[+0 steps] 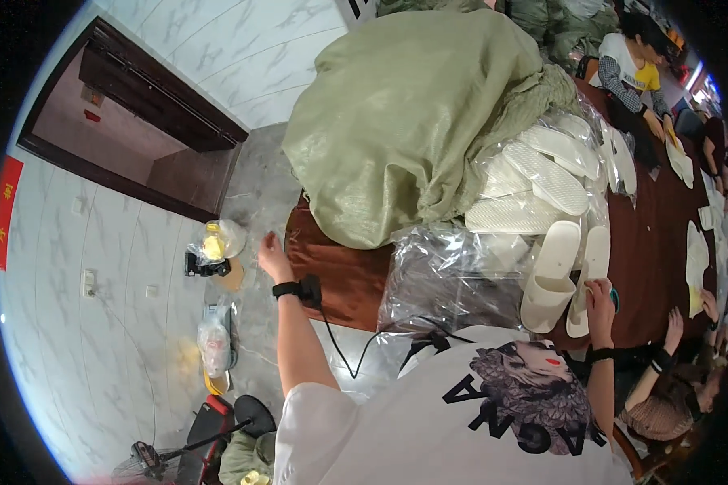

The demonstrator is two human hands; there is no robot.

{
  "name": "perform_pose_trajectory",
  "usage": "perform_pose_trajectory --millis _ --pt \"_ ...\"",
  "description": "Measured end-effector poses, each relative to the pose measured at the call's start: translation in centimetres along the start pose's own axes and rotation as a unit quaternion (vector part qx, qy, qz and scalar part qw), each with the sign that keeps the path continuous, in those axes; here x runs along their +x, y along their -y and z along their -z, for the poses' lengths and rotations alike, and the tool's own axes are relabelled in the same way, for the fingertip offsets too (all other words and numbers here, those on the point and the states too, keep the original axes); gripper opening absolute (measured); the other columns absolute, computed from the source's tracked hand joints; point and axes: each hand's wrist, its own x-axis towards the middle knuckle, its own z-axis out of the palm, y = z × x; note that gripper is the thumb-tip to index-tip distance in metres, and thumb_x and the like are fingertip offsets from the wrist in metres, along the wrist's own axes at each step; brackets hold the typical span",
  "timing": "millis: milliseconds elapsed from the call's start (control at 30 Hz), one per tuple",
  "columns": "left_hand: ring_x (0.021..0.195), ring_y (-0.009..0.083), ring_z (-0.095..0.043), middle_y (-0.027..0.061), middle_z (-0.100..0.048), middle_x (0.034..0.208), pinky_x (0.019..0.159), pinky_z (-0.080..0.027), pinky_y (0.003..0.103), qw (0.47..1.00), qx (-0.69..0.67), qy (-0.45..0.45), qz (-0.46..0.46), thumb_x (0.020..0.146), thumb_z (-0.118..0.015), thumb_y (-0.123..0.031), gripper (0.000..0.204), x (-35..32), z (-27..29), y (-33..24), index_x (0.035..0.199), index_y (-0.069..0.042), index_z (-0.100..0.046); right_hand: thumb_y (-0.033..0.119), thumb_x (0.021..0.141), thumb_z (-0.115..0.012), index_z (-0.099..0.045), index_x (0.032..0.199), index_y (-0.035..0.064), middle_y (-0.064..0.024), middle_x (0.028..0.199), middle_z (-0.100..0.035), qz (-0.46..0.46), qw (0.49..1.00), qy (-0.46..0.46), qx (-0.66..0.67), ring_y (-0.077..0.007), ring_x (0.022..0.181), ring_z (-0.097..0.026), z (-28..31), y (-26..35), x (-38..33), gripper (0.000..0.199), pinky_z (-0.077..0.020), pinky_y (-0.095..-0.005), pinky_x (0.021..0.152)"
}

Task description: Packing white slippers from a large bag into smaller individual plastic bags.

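Observation:
My right hand [600,303] is closed on the edge of a cream slipper [596,250], which lies lengthwise on the table. The hand hides part of this slipper. Just left of it is another cream slipper [555,263] with a broad strap. A small teal curved thing [615,301] shows beside my right hand. Out past the table's left edge, my left hand [273,252] hangs in the air with its fingers loosely bent and apart, and I see nothing in it. A black band with a small device and a cable is on that wrist.
A big green woven sack [404,121] covers the far table, with white slippers [542,174] piled beside it. Clear plastic bags [453,275] lie nearer me. People work along the brown-covered table [643,259] at right. A dark door frame [122,182] is at left.

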Motion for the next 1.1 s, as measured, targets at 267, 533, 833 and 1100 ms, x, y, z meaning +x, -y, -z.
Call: perform_pose_trajectory --millis 267,533,833,1100 --pt "0.105 0.0268 -0.055 0.018 -0.054 0.114 0.083 -0.049 0.034 0.991 -0.12 0.053 -0.024 0.091 -0.057 -0.005 0.029 -9.2 -4.9 -10.9 0.119 0.0 -0.054 0.017 0.082 -0.065 -0.06 0.111 0.0056 -0.0134 0.111 -0.06 -0.131 0.987 0.095 -0.002 -0.0316 0.096 -0.061 1.4 0.4 -2.0 0.032 -0.0496 -0.0409 0.078" --pt "0.075 0.023 -0.062 0.0153 -0.064 0.088 0.067 -0.048 0.033 0.681 -0.284 0.64 -0.215 0.089 -0.06 -0.009 0.019 -23.1 -3.6 -25.4 0.108 -0.005 -0.06 0.016 0.078 -0.067 -0.062 0.096 0.0071 -0.0118 0.091 -0.055 -0.068 0.993 -0.008 -0.098 -0.031 0.088 -0.058 4.9 1.1 0.1 0.021 -0.0496 -0.041 0.07" --pt "0.086 0.0186 -0.063 0.0133 -0.064 0.094 0.073 -0.05 0.033 0.589 -0.173 0.756 -0.226 0.089 -0.065 -0.021 0.046 -31.4 -10.3 -28.8 0.123 0.003 -0.045 0.013 0.078 -0.057 -0.058 0.083 0.0109 -0.0042 0.101 -0.049 0.219 0.905 0.195 -0.308 -0.0202 0.097 -0.049 12.1 3.0 -0.8 0.005 -0.0463 -0.028 0.073" --pt "0.081 0.0268 -0.066 0.0167 -0.067 0.093 0.074 -0.052 0.035 0.597 -0.099 0.764 -0.226 0.079 -0.072 -0.038 0.065 -34.0 -13.4 -29.6 0.121 0.005 -0.046 0.014 0.078 -0.057 -0.058 0.084 0.0108 -0.0038 0.097 -0.05 0.188 0.919 0.163 -0.307 -0.0187 0.096 -0.05 12.2 4.0 2.6 0.007 -0.0478 -0.0295 0.073"
